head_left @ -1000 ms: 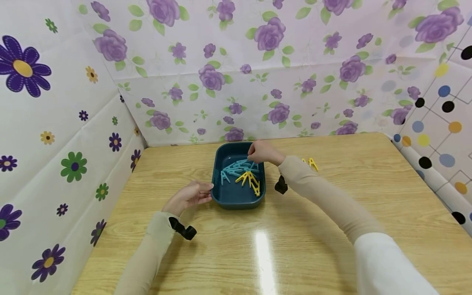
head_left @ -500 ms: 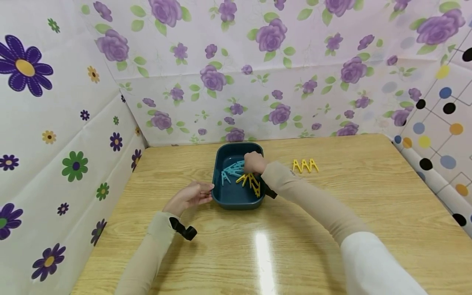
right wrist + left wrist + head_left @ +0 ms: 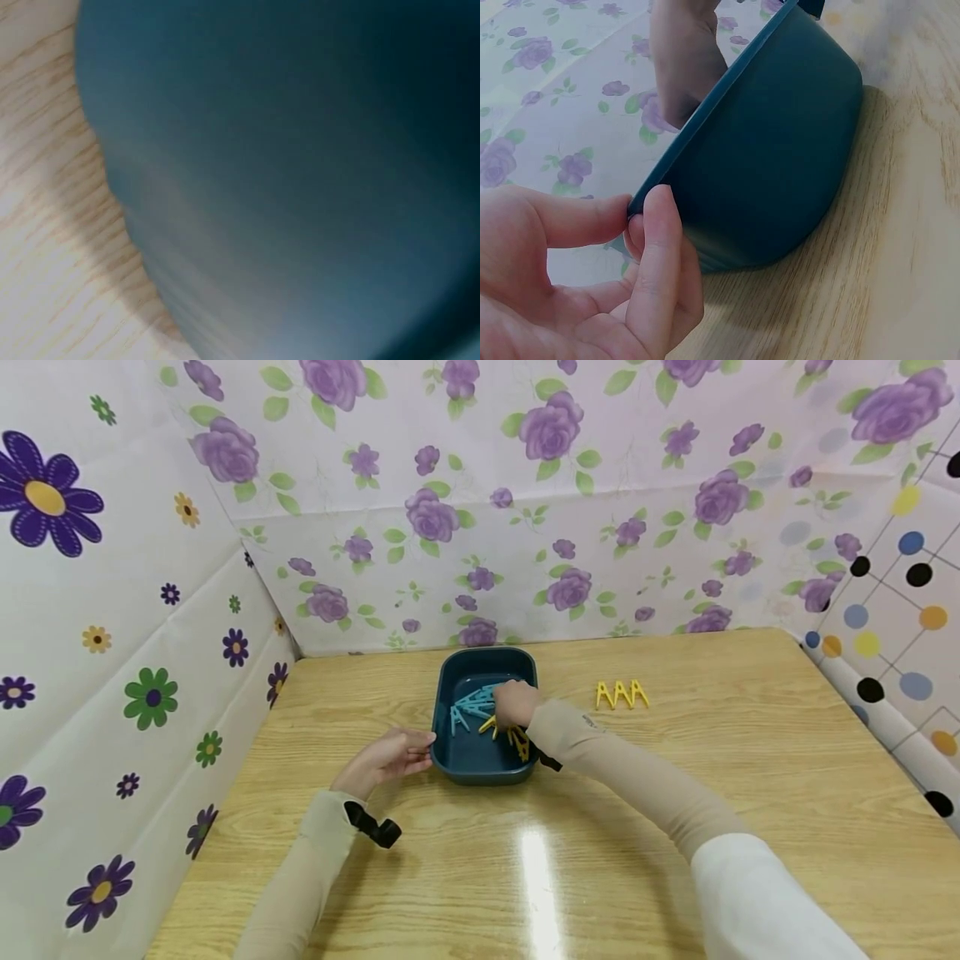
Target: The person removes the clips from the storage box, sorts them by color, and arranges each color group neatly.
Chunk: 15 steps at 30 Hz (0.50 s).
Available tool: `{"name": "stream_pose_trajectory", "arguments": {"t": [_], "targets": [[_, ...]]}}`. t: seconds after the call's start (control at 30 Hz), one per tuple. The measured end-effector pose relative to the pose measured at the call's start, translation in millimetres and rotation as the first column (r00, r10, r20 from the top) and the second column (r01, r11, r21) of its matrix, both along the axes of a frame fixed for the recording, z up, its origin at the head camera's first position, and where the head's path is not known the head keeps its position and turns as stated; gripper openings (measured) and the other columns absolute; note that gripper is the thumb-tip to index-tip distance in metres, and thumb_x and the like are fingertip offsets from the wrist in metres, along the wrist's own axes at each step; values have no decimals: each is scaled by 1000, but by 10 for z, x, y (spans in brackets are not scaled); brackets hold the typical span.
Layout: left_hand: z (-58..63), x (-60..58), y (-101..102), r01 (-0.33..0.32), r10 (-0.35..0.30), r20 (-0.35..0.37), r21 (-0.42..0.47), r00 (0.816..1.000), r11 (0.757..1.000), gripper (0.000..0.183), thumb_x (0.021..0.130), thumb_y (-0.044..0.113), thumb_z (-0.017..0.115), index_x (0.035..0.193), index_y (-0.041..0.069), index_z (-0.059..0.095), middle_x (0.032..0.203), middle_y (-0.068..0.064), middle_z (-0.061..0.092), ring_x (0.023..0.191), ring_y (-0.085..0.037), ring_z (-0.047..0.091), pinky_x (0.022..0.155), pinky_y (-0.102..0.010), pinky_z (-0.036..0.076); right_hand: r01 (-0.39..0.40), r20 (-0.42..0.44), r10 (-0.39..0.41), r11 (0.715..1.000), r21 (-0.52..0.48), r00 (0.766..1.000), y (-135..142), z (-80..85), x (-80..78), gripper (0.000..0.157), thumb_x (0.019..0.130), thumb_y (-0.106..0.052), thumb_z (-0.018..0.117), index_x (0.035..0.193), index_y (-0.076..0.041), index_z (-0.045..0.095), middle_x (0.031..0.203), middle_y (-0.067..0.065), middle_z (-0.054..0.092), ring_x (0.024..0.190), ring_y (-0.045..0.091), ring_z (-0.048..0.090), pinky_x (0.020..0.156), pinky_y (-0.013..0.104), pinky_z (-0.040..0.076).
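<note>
A dark teal plastic tub [image 3: 483,778] stands on the wooden table, with several blue clothespins [image 3: 471,705] and some yellow clothespins [image 3: 521,745] lying inside. My left hand [image 3: 386,757] pinches the tub's left rim between thumb and fingers, plain in the left wrist view, where the tub's outer wall [image 3: 780,150] fills the middle. Over the right side, my right hand [image 3: 516,703] reaches down into the tub among the clothespins. Its fingertips are hidden beneath the hand, so I cannot tell what they hold. In the right wrist view, the tub's wall [image 3: 262,165] blocks the hand.
Three yellow clothespins [image 3: 621,695] stand side by side in a row on the table [image 3: 712,735], right of the tub. Flower-patterned cloth [image 3: 480,527] hangs behind the table, with more patterned sheets at the left and right.
My right hand has moved from the tub's back right rim down and forward into the tub, uncovering the yellow row on the table. My left hand has stayed on the rim.
</note>
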State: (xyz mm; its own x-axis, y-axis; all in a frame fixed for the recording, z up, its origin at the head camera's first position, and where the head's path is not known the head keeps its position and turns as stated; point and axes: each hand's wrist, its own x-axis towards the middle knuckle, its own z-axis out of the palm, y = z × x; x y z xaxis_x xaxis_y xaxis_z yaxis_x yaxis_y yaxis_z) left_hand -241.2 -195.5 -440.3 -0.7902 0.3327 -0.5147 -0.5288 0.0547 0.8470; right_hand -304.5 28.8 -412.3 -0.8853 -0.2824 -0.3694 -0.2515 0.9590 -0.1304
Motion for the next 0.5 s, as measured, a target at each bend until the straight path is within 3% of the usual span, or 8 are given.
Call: {"name": "stream_pose_trajectory", "arguments": {"t": [0.1, 0.23, 0.37, 0.5], "targets": [[-9, -6, 2, 2, -2, -1, 4, 1000, 1000, 26, 92, 14, 53, 113, -2, 49, 78, 1, 58, 69, -9, 58, 67, -19, 53, -22, 25, 22, 999, 38, 999, -1, 29, 43, 41, 75, -22, 72, 113, -12, 58, 113, 10, 56, 92, 23, 51, 73, 34, 50], [-17, -11, 2, 0, 0, -2, 3, 1000, 1000, 25, 92, 14, 54, 112, -2, 50, 78, 0, 58, 70, -9, 57, 67, -19, 53, -19, 62, 15, 998, 60, 998, -7, 34, 47, 40, 74, -20, 73, 111, -12, 58, 108, 9, 55, 85, 21, 53, 67, 31, 51], [-15, -11, 3, 0, 0, -2, -8, 1000, 1000, 21, 92, 14, 54, 107, 0, 53, 78, 0, 58, 70, -9, 57, 67, -19, 53, 0, 57, -2, 1000, 30, 998, -7, 12, 29, 37, 75, -20, 71, 108, -12, 58, 104, 9, 54, 81, 21, 53, 62, 30, 48], [-12, -15, 8, -8, 8, 1, -13, 1000, 1000, 19, 92, 14, 54, 106, 1, 54, 79, 0, 58, 70, -9, 57, 67, -19, 53, 2, 51, 0, 999, -34, 999, 24, 23, 26, 21, 79, -25, 67, 94, -11, 61, 89, 6, 58, 69, 18, 57, 53, 27, 46]]}}
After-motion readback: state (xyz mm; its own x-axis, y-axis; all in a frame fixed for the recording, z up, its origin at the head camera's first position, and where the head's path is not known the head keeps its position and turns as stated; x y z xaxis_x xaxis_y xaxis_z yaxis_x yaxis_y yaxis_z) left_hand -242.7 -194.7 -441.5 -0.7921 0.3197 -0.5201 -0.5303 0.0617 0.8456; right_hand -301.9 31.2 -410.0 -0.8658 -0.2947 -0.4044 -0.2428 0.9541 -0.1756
